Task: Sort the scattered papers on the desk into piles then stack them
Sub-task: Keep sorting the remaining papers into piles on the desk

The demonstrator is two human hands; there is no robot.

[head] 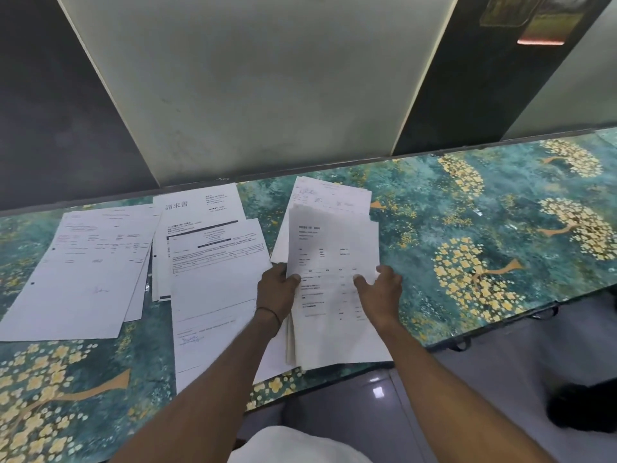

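Your left hand (277,289) pinches the left edge of the sheaf of papers (330,248), thumb on the printed face and fingers hidden behind it. Your right hand (380,289) is at the sheaf's right edge, at 3 o'clock from the left one, with bent fingers lying on the top sheet and the thumb up by the edge. You cannot tell whether it grips the sheets or only rests on them. The sheaf runs from 6 o'clock, where its near end reaches the front edge of the desk (467,202), up to 12 o'clock, where the top sheet curls upward. Just beyond it at 12 o'clock more sheets (330,195) lie flat on the green, flower-patterned cover. At 9 o'clock from your hands sits the middle pile (213,262), loosely fanned, with a sheet headed in large characters (197,208) at its far end. Further out at 9 o'clock lies the left pile (83,269), turned slightly askew. A thin dark cord (268,312) circles your left wrist. A pale wall panel (267,78) rises behind the desk at 12 o'clock.
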